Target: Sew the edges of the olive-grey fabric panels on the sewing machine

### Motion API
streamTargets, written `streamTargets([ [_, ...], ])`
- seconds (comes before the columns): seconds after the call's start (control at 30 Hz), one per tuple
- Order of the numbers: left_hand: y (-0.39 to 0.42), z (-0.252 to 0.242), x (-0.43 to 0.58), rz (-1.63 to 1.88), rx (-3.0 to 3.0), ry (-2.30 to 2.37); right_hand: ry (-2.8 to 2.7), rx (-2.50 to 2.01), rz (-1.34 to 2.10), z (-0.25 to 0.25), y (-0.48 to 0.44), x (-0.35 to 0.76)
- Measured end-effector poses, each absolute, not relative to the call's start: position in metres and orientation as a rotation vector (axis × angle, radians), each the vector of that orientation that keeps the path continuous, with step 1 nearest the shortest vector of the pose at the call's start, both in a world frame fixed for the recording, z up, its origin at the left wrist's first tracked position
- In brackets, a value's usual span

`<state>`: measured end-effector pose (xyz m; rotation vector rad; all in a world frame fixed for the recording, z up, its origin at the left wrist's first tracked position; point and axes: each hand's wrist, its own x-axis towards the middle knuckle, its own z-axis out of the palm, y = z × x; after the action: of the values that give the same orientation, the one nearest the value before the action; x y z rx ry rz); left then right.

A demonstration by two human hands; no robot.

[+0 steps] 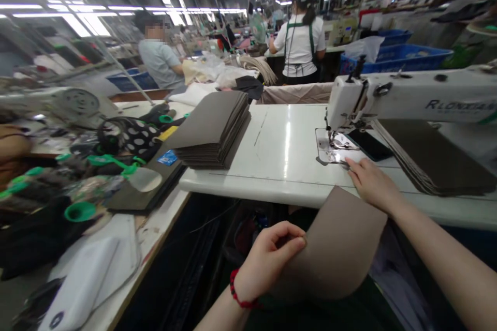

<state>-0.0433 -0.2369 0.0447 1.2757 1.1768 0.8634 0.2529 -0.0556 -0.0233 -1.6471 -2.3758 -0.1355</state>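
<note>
My left hand [269, 256], with a red bead bracelet at the wrist, pinches the left edge of a grey-brown fabric panel [341, 248]. The panel hangs in front of the table edge, over my lap, and has a rounded lower corner. My right hand [373, 183] rests on the white table of the sewing machine [411, 95], just in front of the needle plate [330, 147]. Its thumb and forefinger are together at a small dark metal piece; what they hold I cannot make out. The presser foot stands just beyond these fingertips.
A thick stack of grey-brown panels [213, 129] stands left on the table. More panels [438, 158] lie under the machine arm, beside a dark phone [368, 145]. The cluttered left bench holds green thread cones [79, 211]. Two people work ahead, near blue crates [399, 59].
</note>
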Motion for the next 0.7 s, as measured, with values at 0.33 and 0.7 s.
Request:
streamTargets([
  [0.33,-0.259,0.058,-0.082,0.821,1.532,0.788,-2.183,-1.075,0.978,0.012,-0.094,0.115],
  [0.7,-0.267,0.056,-0.109,0.863,1.471,0.808,-0.896,-0.865,2.372,-0.064,-0.157,-0.044],
])
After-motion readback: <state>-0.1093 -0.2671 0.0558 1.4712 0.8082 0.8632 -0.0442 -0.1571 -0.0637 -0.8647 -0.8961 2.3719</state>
